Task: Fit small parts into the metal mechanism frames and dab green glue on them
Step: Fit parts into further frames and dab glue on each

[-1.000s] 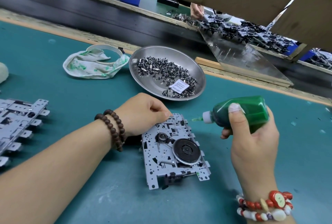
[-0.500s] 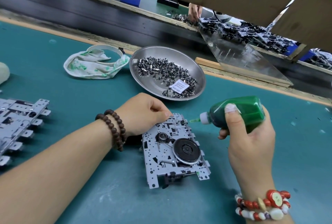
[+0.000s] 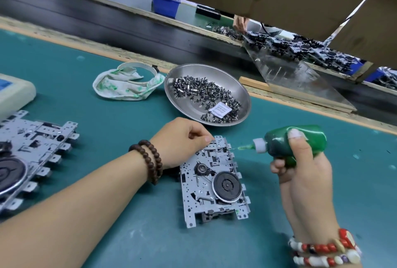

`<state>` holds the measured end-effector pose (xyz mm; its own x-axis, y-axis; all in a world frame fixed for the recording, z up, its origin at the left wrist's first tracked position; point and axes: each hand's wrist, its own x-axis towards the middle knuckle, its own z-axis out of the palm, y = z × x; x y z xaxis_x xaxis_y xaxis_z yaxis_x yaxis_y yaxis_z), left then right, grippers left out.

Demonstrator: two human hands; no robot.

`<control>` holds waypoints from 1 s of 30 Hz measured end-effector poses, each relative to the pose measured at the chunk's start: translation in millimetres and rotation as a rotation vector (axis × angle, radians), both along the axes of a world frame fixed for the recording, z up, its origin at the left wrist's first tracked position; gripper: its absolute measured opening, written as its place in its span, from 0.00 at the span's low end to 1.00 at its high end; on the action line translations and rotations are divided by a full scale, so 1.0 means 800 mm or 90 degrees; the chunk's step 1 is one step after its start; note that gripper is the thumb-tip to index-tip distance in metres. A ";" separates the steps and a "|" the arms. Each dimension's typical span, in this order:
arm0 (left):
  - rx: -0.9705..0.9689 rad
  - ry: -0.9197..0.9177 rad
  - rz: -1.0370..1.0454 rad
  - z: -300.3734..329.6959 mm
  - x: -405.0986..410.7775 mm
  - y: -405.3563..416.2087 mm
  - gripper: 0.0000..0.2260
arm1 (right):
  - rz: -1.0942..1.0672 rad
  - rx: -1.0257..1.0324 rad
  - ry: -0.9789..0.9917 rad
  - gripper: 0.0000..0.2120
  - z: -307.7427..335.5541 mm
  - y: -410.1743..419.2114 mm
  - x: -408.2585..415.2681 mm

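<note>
**Nozzle tip now at the far right edge of the frame: glue dab under way**

Right hand [image 3: 305, 173]: fingers and thumb wrapped around the green glue bottle [image 3: 298, 145], thumb pressed flat on its upper side, bottle lying roughly level with the nozzle [image 3: 247, 147] pointing left. Half a second ago the green tip stood clear of the metal, off to the right; now it reaches the far right edge of the metal mechanism frame [image 3: 212, 184]. Whether the tip touches cannot be told. Judgement: the approach is finished and the dab itself is the step in hand.

Left hand [image 3: 182, 138]: fingers curled, fingertips pressing on the far left corner of the frame, in the same place as before. Whether they pinch a small part there is hidden. It looks to be steadying the frame for the glue.

The frame lies flat on the teal bench mat [image 3: 354, 192], near centre, with its dark round wheel [image 3: 226, 186] facing up. A small green mark shows at the near right corner; it may be a prior dab.

Outward: a steel dish [image 3: 240, 93] of small dark parts [image 3: 197, 87] sits just beyond the frame, with a white paper slip [image 3: 220, 109] in it. A green-stained cloth [image 3: 126, 88] lies left of the dish. More metal frames [image 3: 32, 151] lie at the far left.

Risk, as judged: too firm a squeeze would flood the nearby moving pieces.
</note>
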<state>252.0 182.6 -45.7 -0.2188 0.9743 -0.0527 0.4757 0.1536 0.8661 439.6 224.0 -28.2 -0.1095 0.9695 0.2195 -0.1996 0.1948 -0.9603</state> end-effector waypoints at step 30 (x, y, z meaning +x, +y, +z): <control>0.095 0.052 0.051 -0.006 0.002 -0.016 0.09 | 0.062 -0.005 -0.189 0.13 -0.016 -0.031 -0.019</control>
